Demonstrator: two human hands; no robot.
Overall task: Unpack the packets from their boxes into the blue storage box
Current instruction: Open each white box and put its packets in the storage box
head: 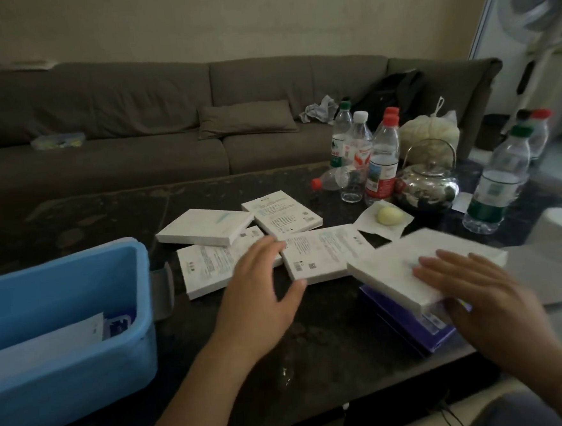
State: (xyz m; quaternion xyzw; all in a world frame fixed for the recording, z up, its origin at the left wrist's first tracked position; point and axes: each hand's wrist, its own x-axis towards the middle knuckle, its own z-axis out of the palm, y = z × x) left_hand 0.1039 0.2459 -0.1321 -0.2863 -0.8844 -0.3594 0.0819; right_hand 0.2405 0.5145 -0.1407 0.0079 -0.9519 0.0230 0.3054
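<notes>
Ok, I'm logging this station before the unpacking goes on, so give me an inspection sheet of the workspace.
Surface: dark coffee table, mottled top.
Job's things: blue storage box at left edge, papers and packets inside; four white boxes lying mid-table; a fifth white box atop a purple box.
Clutter: water bottles, metal kettle, a pale round item on a napkin.
Hands: left hand open over the mid-table boxes; right hand flat on the fifth box, thumb under its edge.
Cables: dark cord on the floor.
Surroundings: grey sofa, standing fan.
</notes>
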